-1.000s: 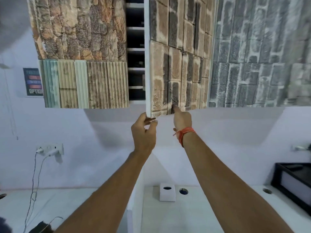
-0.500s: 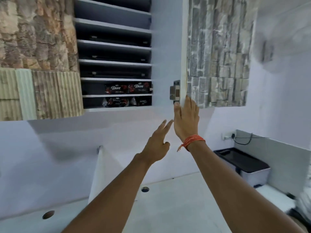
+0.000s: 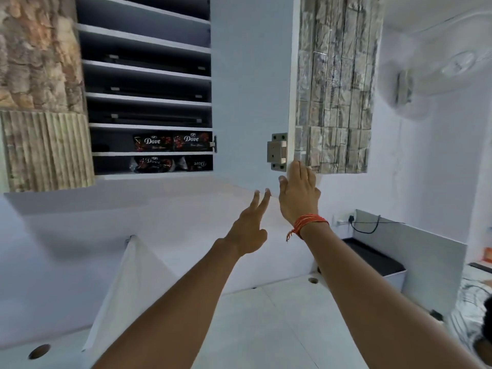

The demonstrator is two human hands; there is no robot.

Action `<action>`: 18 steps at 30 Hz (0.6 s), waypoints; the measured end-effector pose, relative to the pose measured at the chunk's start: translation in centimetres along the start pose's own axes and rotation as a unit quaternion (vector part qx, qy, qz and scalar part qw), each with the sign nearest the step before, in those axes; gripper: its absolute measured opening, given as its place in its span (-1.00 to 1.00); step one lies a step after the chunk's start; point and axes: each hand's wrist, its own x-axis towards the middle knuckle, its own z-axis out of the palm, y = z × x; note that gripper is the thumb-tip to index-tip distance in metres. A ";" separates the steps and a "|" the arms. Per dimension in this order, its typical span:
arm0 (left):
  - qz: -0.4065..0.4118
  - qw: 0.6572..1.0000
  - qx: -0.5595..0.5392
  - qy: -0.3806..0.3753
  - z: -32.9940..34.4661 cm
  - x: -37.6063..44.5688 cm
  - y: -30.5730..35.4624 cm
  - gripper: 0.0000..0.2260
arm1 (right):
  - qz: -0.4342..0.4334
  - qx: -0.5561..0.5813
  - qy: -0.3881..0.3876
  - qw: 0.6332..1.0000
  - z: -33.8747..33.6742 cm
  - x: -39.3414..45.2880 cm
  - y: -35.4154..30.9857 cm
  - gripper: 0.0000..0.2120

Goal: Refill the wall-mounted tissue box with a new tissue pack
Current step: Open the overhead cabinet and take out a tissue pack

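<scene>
A wall cabinet stands open, its white door (image 3: 250, 102) swung out to the right with a metal latch (image 3: 277, 151) near its lower edge. Dark packs labelled Dove (image 3: 171, 141) lie on the two lowest shelves; more of them (image 3: 170, 164) sit on the bottom one. My right hand (image 3: 299, 195), with an orange thread on the wrist, rests flat against the door's lower right corner. My left hand (image 3: 251, 227) hovers below the door, fingers spread, holding nothing. No wall-mounted tissue box shows.
Stone-pattern panels cover the neighbouring cabinet fronts (image 3: 40, 102). Below is a white counter (image 3: 239, 328) with round holes (image 3: 39, 351). A dark box (image 3: 372, 259) sits at the right under a socket with a cable. A wall fan (image 3: 439, 75) hangs upper right.
The cabinet door went from nearly shut to wide open. My left hand let go of its edge and dropped away with fingers spread. My right hand stayed against the door's lower corner.
</scene>
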 end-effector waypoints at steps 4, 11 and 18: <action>0.006 0.999 -0.017 0.050 -1.1 -1.1 -1.4 -0.21 | -0.025 0.073 0.100 0.992 0.7 -1.2 -2.9 -0.43; -0.146 0.977 -0.022 0.154 -7.9 -1.5 -10.8 -0.43 | -0.236 0.252 0.108 0.932 5.9 -1.0 -11.3 -0.70; -0.207 0.932 -0.075 0.287 -15.7 -0.8 -22.4 -0.44 | -0.109 0.267 -0.182 0.940 19.3 4.3 -17.0 -0.70</action>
